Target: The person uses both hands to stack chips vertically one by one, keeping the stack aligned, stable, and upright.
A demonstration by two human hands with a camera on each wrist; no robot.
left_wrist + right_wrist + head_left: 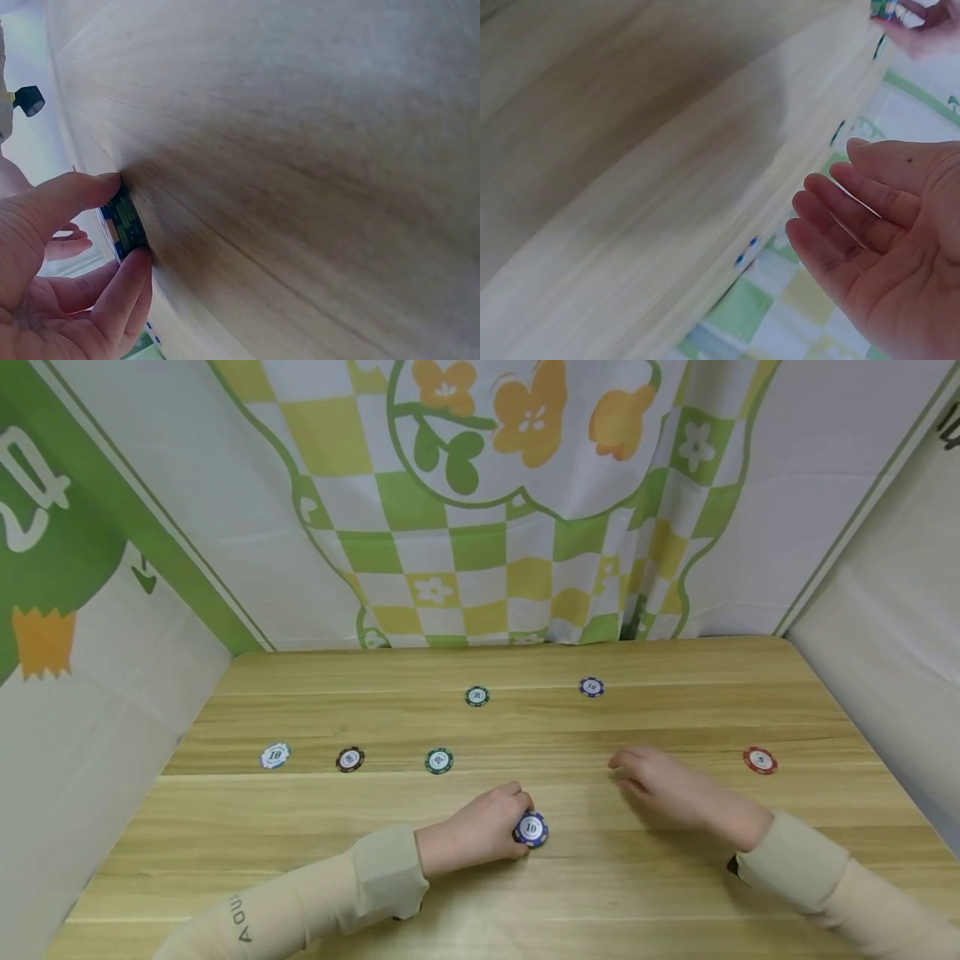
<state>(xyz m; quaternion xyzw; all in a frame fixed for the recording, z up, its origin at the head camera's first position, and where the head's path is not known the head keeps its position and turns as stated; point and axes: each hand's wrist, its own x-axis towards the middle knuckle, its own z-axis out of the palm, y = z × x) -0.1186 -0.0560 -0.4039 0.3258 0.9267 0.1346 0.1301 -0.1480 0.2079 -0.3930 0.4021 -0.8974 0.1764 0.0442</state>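
Observation:
My left hand (pixel 483 828) pinches a small stack of poker chips (pixel 531 830) between thumb and fingers, low over the wooden table. On top is a blue chip marked 10; in the left wrist view the stack's edge (pixel 124 223) shows green and dark layers. Off to the right, my right hand (pixel 671 789) hovers above the table with nothing in it. Its palm and loosely bent fingers (pixel 832 236) are seen in the right wrist view. Nearest to that hand at the back lies a blue chip (pixel 592 687).
Single chips lie spread on the table (pixel 300 852): a light blue one (pixel 275 755), a black one (pixel 350 759), a green one (pixel 439 761), another green one (pixel 477 696) farther back, and a red one (pixel 761 760) at right. A patterned curtain (pixel 465 560) hangs behind the table.

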